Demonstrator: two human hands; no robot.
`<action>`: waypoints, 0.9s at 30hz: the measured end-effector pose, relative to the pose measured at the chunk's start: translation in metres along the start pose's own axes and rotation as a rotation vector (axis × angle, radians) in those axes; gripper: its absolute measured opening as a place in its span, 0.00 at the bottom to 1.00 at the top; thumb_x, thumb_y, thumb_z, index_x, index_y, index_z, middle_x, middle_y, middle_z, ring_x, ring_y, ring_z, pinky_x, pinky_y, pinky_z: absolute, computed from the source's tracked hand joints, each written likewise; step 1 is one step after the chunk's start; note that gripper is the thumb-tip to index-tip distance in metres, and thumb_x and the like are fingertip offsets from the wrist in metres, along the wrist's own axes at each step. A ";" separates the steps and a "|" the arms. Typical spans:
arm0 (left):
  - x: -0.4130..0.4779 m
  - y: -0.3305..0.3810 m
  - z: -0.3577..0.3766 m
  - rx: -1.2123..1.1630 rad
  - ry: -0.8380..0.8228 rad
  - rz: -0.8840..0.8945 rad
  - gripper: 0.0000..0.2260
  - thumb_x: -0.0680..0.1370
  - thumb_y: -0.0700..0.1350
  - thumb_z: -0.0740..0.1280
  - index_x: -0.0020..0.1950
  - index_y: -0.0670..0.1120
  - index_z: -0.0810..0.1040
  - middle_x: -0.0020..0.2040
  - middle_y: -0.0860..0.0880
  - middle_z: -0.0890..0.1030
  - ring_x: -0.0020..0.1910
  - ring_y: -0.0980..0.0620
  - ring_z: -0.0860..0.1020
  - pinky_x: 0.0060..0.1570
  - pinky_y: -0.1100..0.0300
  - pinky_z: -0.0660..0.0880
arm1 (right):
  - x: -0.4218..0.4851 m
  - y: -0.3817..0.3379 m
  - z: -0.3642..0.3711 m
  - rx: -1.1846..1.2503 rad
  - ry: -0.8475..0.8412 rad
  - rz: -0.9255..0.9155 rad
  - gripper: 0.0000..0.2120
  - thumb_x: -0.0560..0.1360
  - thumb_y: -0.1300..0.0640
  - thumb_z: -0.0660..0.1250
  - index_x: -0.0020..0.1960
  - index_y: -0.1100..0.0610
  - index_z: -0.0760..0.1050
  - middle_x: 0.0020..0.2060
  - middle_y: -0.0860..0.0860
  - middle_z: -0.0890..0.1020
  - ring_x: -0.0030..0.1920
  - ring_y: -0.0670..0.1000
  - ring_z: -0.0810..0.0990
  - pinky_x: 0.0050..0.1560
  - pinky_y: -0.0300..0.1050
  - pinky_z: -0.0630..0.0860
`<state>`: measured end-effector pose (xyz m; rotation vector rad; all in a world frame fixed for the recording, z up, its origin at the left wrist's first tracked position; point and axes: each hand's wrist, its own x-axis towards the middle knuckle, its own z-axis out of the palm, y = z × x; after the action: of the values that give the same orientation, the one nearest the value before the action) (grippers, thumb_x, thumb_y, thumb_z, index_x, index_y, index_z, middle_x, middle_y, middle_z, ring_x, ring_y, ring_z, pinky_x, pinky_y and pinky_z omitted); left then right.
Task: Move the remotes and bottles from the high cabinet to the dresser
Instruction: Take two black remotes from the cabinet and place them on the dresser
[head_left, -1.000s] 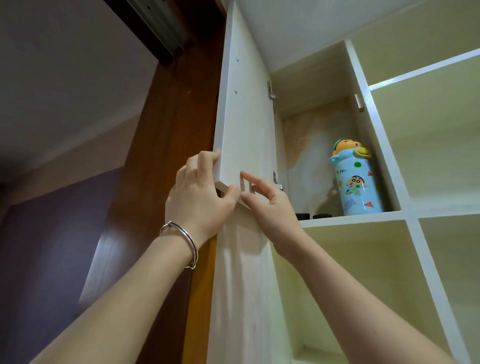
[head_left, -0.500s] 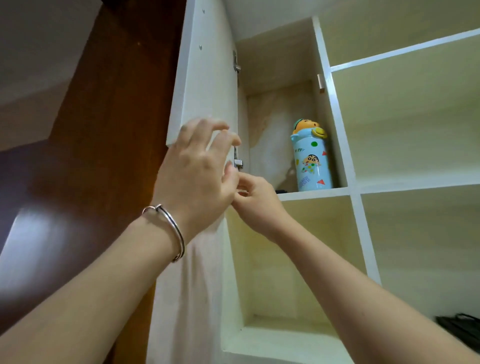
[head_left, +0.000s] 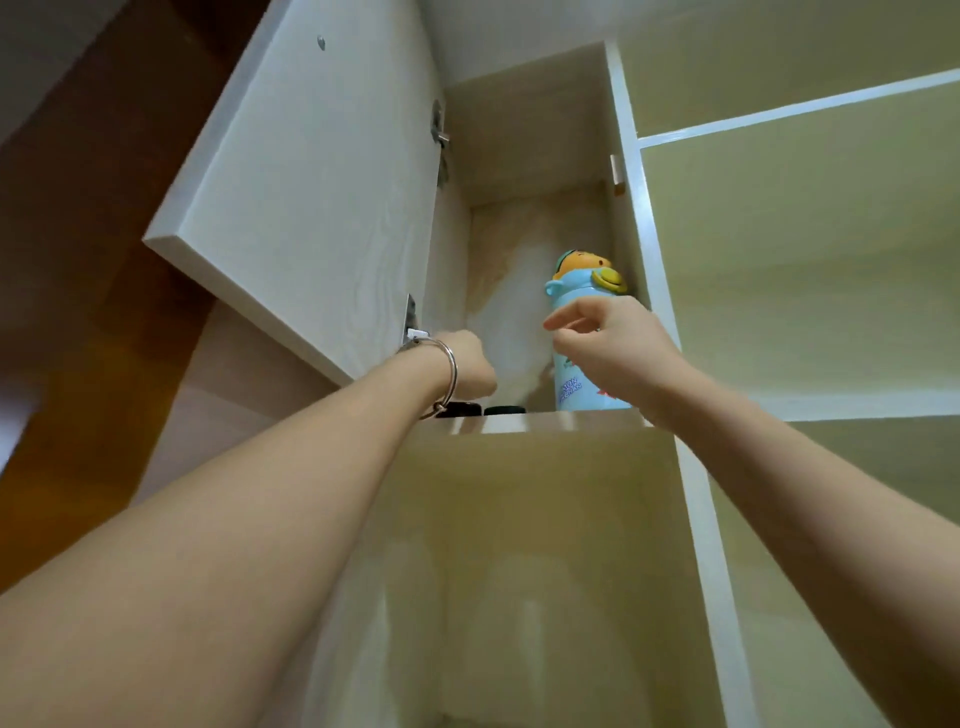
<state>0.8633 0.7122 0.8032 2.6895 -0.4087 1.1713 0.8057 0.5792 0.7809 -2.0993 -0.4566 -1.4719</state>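
Pale wood-grain laminate: high cabinet (head_left: 524, 130), upper left compartment, door (head_left: 311, 197) swung out to the left and standing open.

Item 1. Bottle (head_left: 569, 387): light blue, cartoon print, orange and yellow cap. Stands upright on the shelf (head_left: 540, 422), long axis vertical, at the right of the compartment close to its right wall.

Item 2. Left dark end (head_left: 460, 409) and right dark end (head_left: 504, 410): two low black shapes at the near lip of the shelf, side by side, left of the bottle. Probably the remotes, lying flat with their length running to the far side. Only the near ends show.

Item 3. Right hand (head_left: 608, 348): raised in front of the bottle's body, fingers loosely curved, nothing held. Whether it touches the bottle cannot be told.

Item 4. Left hand (head_left: 470, 364): inside the compartment, just above the left dark end, back of the hand toward the camera. Fingers hidden, so whether it grips anything cannot be told. Silver bangle (head_left: 451, 371) at the wrist.

Bearing on the coming move, as a judgement: the bottle lies just beyond the right hand, the nearer of the two. A wrap round the upright body, then a draw toward the near side over the lip, would suit. The dark ends lie below the left hand, which is nearer to them. Dresser not in view.
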 end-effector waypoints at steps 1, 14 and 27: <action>0.005 0.002 0.003 0.042 -0.058 -0.010 0.09 0.76 0.43 0.59 0.39 0.42 0.75 0.39 0.46 0.75 0.44 0.44 0.73 0.36 0.61 0.68 | 0.004 0.002 0.002 0.006 -0.038 0.014 0.15 0.75 0.60 0.59 0.58 0.53 0.78 0.46 0.47 0.77 0.35 0.41 0.72 0.33 0.34 0.68; 0.016 0.003 0.002 0.223 -0.150 -0.061 0.15 0.76 0.49 0.59 0.31 0.46 0.68 0.32 0.48 0.71 0.35 0.47 0.72 0.33 0.62 0.66 | 0.050 0.008 0.040 -0.105 -0.209 0.151 0.19 0.73 0.64 0.56 0.60 0.66 0.75 0.53 0.62 0.81 0.57 0.62 0.80 0.59 0.57 0.77; -0.002 0.016 -0.016 0.362 -0.316 -0.109 0.06 0.74 0.46 0.58 0.41 0.45 0.72 0.38 0.47 0.73 0.34 0.46 0.72 0.44 0.59 0.74 | 0.065 0.005 0.057 -0.172 -0.313 0.272 0.18 0.76 0.64 0.54 0.64 0.66 0.71 0.59 0.64 0.77 0.48 0.59 0.76 0.61 0.56 0.75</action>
<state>0.8461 0.7021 0.8132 3.1763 -0.0930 0.8597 0.8745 0.6078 0.8257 -2.4297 -0.1496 -1.0653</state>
